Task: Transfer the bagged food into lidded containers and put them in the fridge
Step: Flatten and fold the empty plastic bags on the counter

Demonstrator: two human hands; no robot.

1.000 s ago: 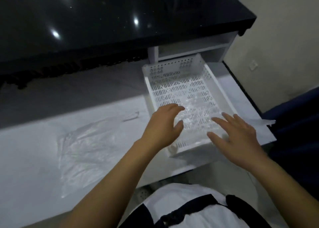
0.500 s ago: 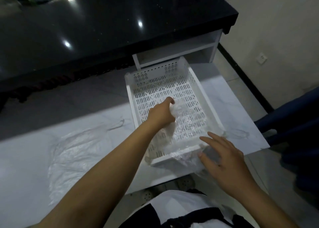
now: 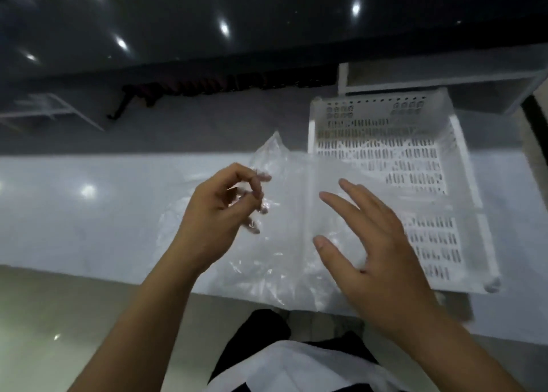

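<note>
Head view is showing the left hand (image 3: 219, 210) pinching a clear bag (image 3: 284, 213) by its edge and lifting it off the counter (image 3: 74, 198), while the right hand (image 3: 373, 243) is hovering spread, fingers apart, over the bag's near side. The bag is lying partly over the white tray (image 3: 462, 213). No food, lidded container or fridge is showing, so the transfer is looking not yet started.

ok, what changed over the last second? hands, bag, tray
The left hand pinched the clear plastic bag inside the white slotted tray and has drawn it out leftward, toward the person, over the tray's left rim. The right hand stayed open, now flat against the bag. The tray stayed on the white counter, apparently empty.
</note>
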